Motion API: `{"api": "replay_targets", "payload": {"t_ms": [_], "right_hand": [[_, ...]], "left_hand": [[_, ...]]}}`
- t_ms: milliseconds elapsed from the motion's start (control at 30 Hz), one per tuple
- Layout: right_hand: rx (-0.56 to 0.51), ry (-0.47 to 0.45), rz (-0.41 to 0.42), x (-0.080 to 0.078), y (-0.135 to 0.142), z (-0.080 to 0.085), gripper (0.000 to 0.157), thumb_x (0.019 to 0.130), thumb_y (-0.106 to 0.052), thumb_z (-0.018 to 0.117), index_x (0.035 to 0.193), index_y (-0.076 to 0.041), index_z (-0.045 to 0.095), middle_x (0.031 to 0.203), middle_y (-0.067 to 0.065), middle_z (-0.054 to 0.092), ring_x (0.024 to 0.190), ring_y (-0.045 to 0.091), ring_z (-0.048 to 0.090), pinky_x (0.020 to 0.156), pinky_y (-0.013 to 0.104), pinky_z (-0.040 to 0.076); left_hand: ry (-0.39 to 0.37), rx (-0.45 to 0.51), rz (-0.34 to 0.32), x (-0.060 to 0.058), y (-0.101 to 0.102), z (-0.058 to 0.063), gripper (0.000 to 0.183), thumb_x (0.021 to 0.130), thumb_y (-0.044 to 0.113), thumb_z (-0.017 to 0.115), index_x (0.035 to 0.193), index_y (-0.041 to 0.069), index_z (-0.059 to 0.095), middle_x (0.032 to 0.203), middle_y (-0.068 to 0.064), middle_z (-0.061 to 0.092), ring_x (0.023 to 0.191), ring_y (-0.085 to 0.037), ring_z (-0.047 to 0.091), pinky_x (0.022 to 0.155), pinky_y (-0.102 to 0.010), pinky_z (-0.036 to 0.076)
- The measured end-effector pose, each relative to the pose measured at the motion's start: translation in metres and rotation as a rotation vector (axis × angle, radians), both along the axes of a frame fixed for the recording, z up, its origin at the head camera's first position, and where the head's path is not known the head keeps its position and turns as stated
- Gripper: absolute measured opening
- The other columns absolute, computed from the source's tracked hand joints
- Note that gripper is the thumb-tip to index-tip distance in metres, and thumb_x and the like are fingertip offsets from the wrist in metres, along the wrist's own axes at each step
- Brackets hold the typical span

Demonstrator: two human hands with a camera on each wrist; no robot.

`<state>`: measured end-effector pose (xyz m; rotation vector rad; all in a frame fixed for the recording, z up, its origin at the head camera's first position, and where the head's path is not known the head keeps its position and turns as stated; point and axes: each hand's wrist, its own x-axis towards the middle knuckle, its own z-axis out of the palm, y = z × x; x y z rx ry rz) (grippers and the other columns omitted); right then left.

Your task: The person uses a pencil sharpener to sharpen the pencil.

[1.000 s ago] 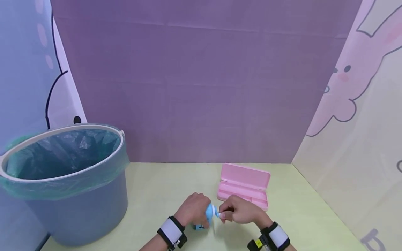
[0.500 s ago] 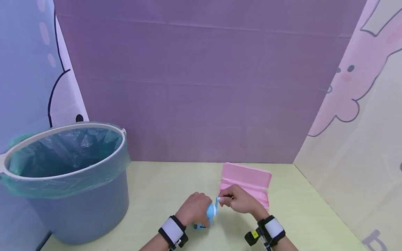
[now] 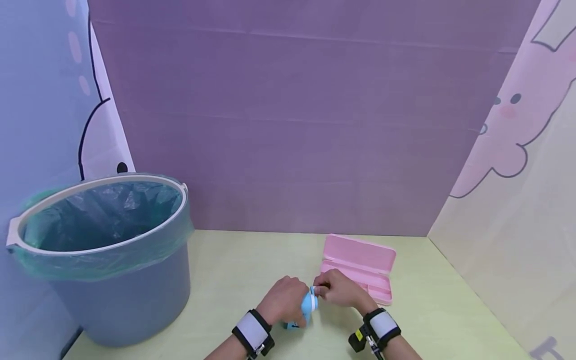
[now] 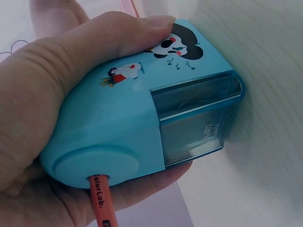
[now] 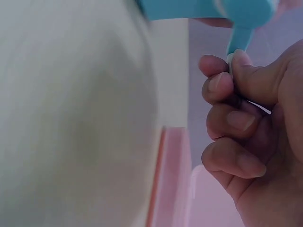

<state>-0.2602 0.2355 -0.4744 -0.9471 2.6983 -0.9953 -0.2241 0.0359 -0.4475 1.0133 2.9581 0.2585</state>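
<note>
My left hand [image 3: 283, 302] grips a light-blue hand-crank pencil sharpener [image 4: 135, 111] low over the table, with the thumb lying across its printed top. Panda and penguin pictures show in the left wrist view, along with a see-through shavings drawer [image 4: 196, 125]. A red pencil [image 4: 102, 203] marked "ColorLab." sticks out of the sharpener's hole. With thumb and index finger, my right hand [image 3: 339, 289] pinches the white knob at the end of the blue crank arm [image 5: 240, 39]. The remaining fingers of that hand are curled in.
An open pink pencil case [image 3: 360, 252] lies behind the right hand, lid raised toward the back. At left stands a large grey-blue bin [image 3: 130, 300] lined with a green plastic bag. A purple backdrop [image 3: 292, 125] rises behind the table [image 3: 234, 260].
The right hand has moved up and around with the crank, which now points upward. The left hand keeps holding the sharpener. The head view has shifted slightly.
</note>
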Motion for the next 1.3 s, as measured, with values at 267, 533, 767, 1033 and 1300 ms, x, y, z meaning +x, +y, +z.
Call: {"api": "replay_targets", "payload": {"t_ms": [267,533,767,1033,1300], "right_hand": [[0.092,0.065,0.067,0.007,-0.002,-0.014,0.023,0.079,0.002,0.056,0.066,-0.017,0.055,0.059,-0.016,0.042,0.056,-0.001,0.036,0.053,0.017,0.029],[0.182,0.019,0.058,0.019,-0.003,-0.013,0.025,0.078,-0.006,0.065,0.062,-0.021,0.053,0.057,-0.016,0.039,0.052,-0.001,0.032,0.05,0.017,0.026],[0.212,0.01,0.096,0.033,-0.002,-0.007,0.028,0.08,-0.008,0.064,0.06,-0.02,0.049,0.056,-0.016,0.034,0.05,-0.002,0.029,0.047,0.018,0.022],[0.165,-0.041,0.114,0.039,0.006,-0.013,0.016,0.089,-0.015,0.066,0.074,-0.017,0.062,0.06,-0.016,0.04,0.053,-0.002,0.036,0.049,0.018,0.027],[0.125,0.054,0.088,0.039,0.018,0.0,0.008,0.088,-0.016,0.068,0.096,-0.017,0.066,0.078,-0.012,0.059,0.069,0.002,0.053,0.061,0.021,0.046]], "left_hand": [[0.028,-0.006,-0.011,0.0,-0.001,-0.002,0.038,0.058,0.037,0.089,0.075,0.018,0.061,0.064,0.011,0.051,0.06,-0.008,0.046,0.059,-0.025,0.04],[0.003,0.001,-0.004,-0.001,0.0,0.0,0.037,0.059,0.036,0.089,0.075,0.018,0.061,0.065,0.01,0.051,0.06,-0.009,0.047,0.058,-0.025,0.04],[-0.007,0.004,0.009,-0.002,0.0,-0.001,0.038,0.058,0.034,0.089,0.072,0.018,0.058,0.063,0.009,0.052,0.058,-0.01,0.047,0.057,-0.026,0.04],[-0.045,-0.002,-0.013,0.0,0.0,-0.003,0.04,0.06,0.039,0.09,0.076,0.018,0.06,0.065,0.01,0.052,0.059,-0.009,0.047,0.057,-0.025,0.041],[-0.153,0.115,0.02,-0.002,-0.011,0.003,0.071,0.056,0.063,0.085,0.104,0.015,0.065,0.082,0.008,0.059,0.071,-0.009,0.053,0.063,-0.028,0.047]]}}
